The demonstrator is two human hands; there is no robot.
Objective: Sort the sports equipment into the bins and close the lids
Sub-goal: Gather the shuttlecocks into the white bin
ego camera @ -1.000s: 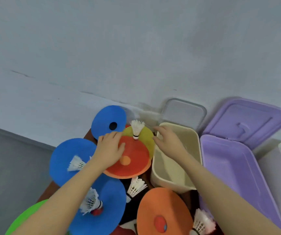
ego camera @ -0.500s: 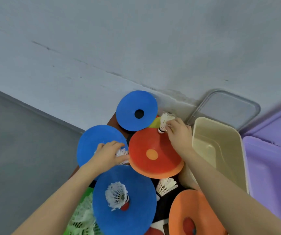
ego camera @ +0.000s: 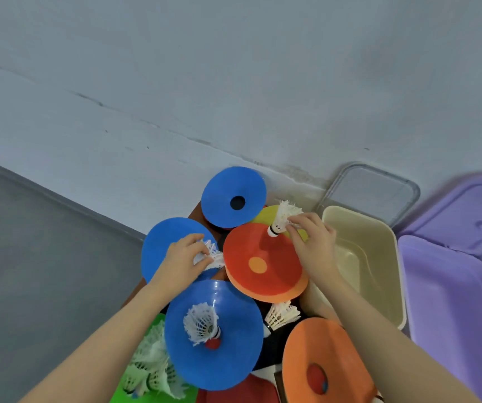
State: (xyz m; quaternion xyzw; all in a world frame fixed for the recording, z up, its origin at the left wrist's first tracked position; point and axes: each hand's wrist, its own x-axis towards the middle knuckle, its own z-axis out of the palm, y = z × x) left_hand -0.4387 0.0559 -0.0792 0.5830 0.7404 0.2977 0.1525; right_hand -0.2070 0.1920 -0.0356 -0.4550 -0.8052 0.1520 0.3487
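The right hand (ego camera: 311, 245) pinches a shuttlecock (ego camera: 281, 218) standing above the red disc cone (ego camera: 263, 263); the left hand (ego camera: 183, 260) grips another shuttlecock (ego camera: 213, 255) beside it. Recommended: lift both straight up without crushing feathers, then release into the open cream bin (ego camera: 379, 257).

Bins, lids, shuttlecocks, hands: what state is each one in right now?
Cream bin: open, looks empty.
Clear lid: off, leaning on the wall.
Purple bin: open.
Purple lid: raised behind its bin.
Left hand: grip on a shuttlecock.
Right hand: grip on another shuttlecock.
Shuttlecock on the blue disc: lying loose, unheld.
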